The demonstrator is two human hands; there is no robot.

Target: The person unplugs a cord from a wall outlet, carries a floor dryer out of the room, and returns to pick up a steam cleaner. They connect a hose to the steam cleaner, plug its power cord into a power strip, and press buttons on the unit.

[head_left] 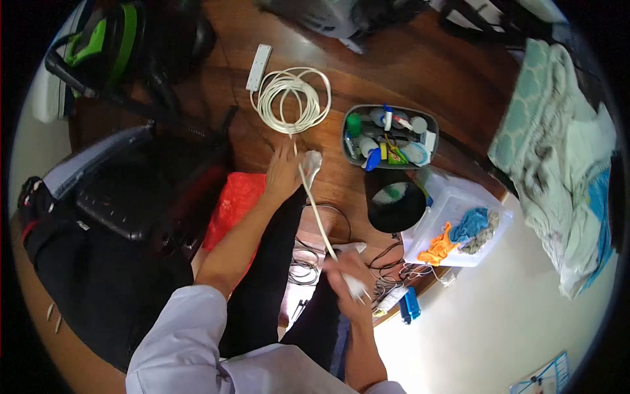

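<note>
Two bare hands are at work over a wooden floor [336,187]: the right hand [348,274] is curled closed around the lower end of a white cord [317,213], with the pronged plug [356,289] poking out beyond it, while the left hand [285,172] lies low with its fingers partly extended just below the coil [266,108], close against the cord; whether they pinch it cannot be told. The cord runs slantwise between the hands, and the rest lies in loose loops on the floor, a white power strip [259,67] just beside them. Right of the coil stands a grey basket [344,138] packed with bottles and tubes, among them a green-capped one and some with blue tops. Just below it is a black bin [397,221] with something white and green inside, and beside that a clear plastic box [500,230] holding an orange cloth [440,246], a blue cloth [469,224] and a grey one. A red bag [235,200] is partly covered by the left forearm. Motion blurs the right hand, many basket items overlap too much to identify, and the dark objects along the top are cut off by the round edge of the view.
</note>
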